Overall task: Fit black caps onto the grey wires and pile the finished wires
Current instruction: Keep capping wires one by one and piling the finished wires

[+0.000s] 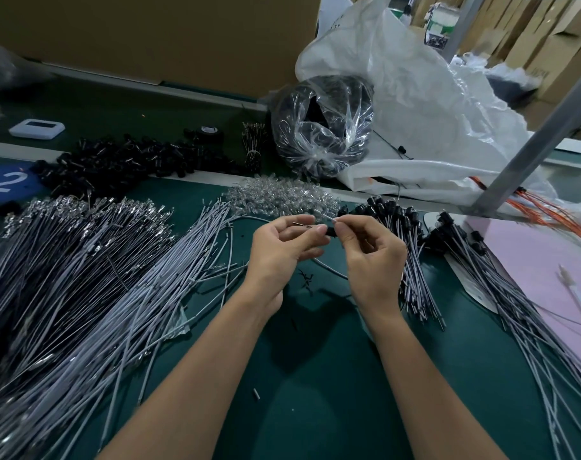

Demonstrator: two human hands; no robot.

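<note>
Fingers: my left hand (282, 247) pinches the black cap (329, 231); my right hand (374, 257) pinches the grey wire (325, 215).
Wire axis: slants, tip pointing up-left, above the worktop (315, 376).
Clear bag (319, 127): black parts inside.

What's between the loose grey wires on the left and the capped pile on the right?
In the head view, both hands: the left hand grips a black cap, the right hand pinches a grey wire. Below them, green mat with black scraps.
</note>
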